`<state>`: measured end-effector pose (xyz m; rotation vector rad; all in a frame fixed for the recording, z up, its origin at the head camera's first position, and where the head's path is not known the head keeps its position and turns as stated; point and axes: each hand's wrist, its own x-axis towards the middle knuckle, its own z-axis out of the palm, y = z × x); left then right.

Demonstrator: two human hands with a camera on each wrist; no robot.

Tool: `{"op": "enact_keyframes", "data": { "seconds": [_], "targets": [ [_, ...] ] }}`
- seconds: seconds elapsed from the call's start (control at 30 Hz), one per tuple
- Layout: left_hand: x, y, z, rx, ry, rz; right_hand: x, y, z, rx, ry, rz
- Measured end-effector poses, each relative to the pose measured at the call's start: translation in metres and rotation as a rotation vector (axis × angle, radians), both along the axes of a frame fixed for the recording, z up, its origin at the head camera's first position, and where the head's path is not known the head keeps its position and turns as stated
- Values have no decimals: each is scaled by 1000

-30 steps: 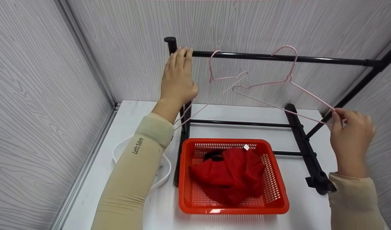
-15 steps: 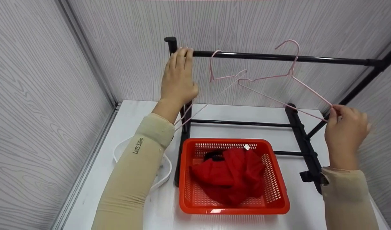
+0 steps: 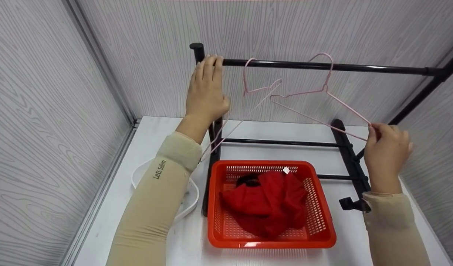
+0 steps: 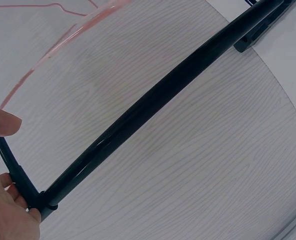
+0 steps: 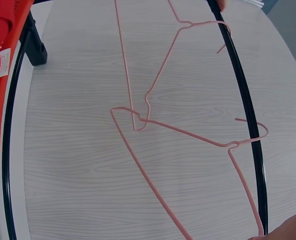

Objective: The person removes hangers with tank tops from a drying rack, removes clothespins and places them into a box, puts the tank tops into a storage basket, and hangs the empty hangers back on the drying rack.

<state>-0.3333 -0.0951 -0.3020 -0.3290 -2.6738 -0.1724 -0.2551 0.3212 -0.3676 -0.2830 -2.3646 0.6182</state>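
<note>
In the head view, my right hand (image 3: pixel 388 155) pinches the right corner of a pink wire hanger (image 3: pixel 346 105) between thumb and fingers. That hanger's hook curves over the top bar of a black clothes rack (image 3: pixel 381 69); the right wrist view shows the hook (image 5: pixel 267 131) looped around the bar. My left hand (image 3: pixel 207 90) holds the rack's top left corner, fingers over the bar; in the left wrist view its fingertips bend around the rack's tube (image 4: pixel 25 187). A second pink hanger (image 3: pixel 259 89) hangs from the bar beside it, partly behind the left forearm.
A red plastic basket (image 3: pixel 272 244) stands below the bar, holding a red cloth garment (image 3: pixel 274 210) and something black (image 3: pixel 248 180). A white container (image 3: pixel 193 207) is partly hidden by the left sleeve. Wood-grain panels (image 3: pixel 37 111) enclose the white table (image 3: pixel 100 229).
My right hand has moved left with its hanger. The hook rose above the bar half a second ago and has come back down over it, further left. The left hand stays put.
</note>
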Motion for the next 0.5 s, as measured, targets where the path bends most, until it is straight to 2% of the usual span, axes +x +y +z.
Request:
{"op": "enact_keyframes", "data": {
  "seconds": [0.2, 0.5],
  "targets": [
    [0, -1, -1, 1, -6, -9, 4, -8, -17, 44, -8, 40],
    [0, -3, -1, 8, -7, 0, 9, -12, -21, 51, -35, 59]
  ]
}}
